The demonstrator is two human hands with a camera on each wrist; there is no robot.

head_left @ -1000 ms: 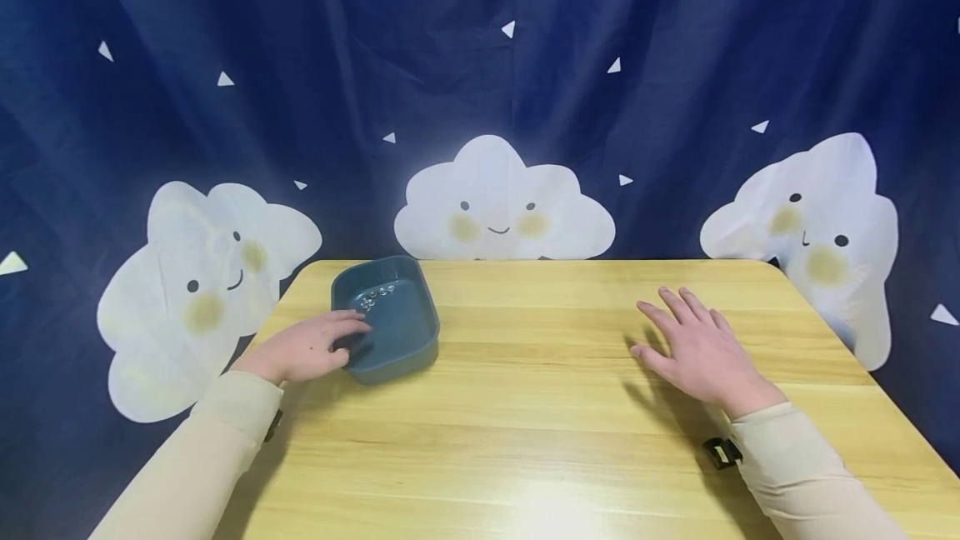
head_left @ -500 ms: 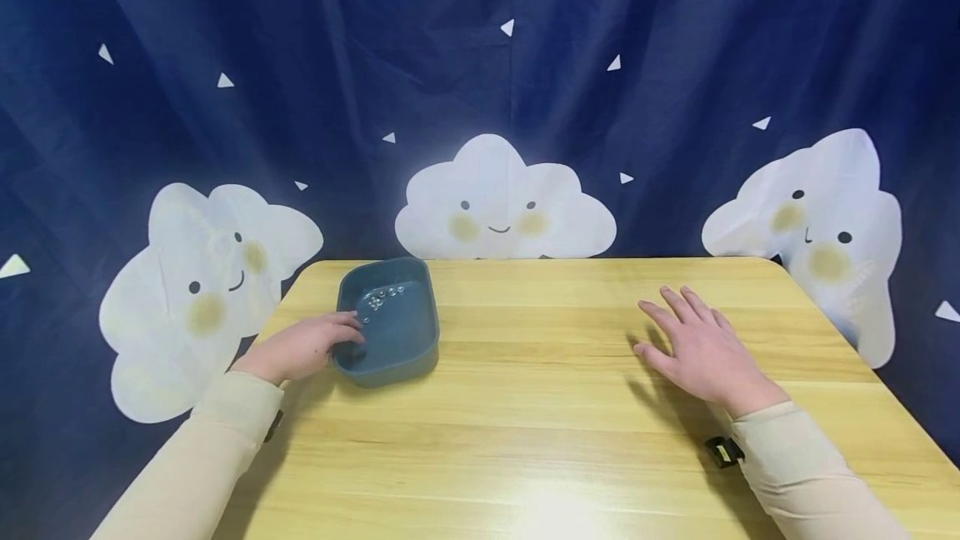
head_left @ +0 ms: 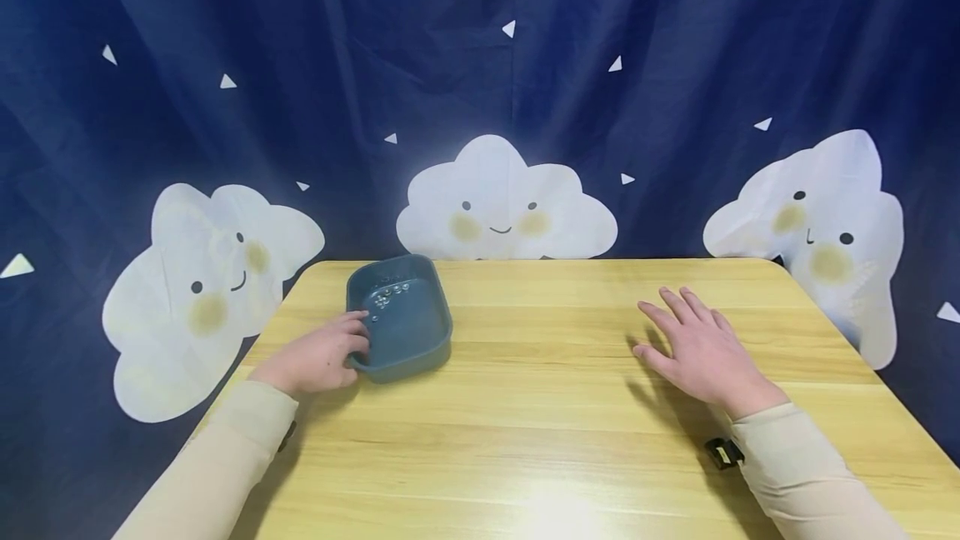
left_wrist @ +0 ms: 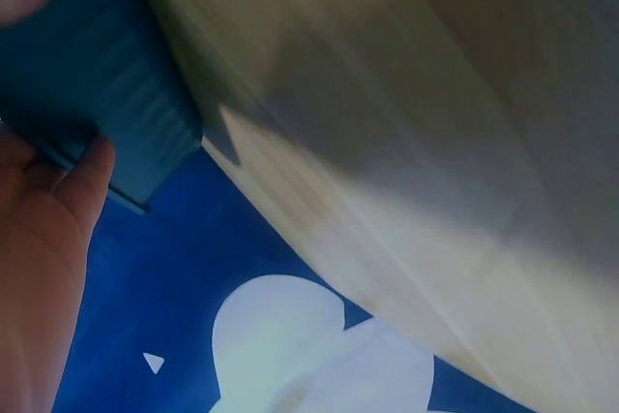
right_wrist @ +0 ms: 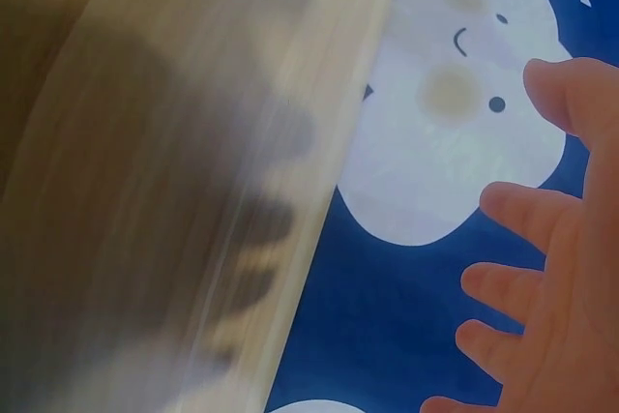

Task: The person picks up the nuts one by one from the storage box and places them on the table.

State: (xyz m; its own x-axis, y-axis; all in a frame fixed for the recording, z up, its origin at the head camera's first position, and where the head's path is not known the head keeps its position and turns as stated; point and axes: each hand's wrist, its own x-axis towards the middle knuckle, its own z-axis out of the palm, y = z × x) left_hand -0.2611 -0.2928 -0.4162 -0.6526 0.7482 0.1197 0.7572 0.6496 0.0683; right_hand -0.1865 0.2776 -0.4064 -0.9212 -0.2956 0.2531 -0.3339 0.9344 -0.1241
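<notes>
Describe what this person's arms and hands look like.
The left sleeve and right sleeve are plain, pale beige, reaching the wrists. The left hand and right hand are ungloved. A small black device with a pale patch shows at the right wrist; a dark piece shows, partly hidden, at the left.

No text, number or brand could be read; a pale patch (head_left: 722,454) on the black device (head_left: 726,451) by the right sleeve (head_left: 798,461), toward the right edge of the worktop (head_left: 540,415), was too small to decipher.
</notes>
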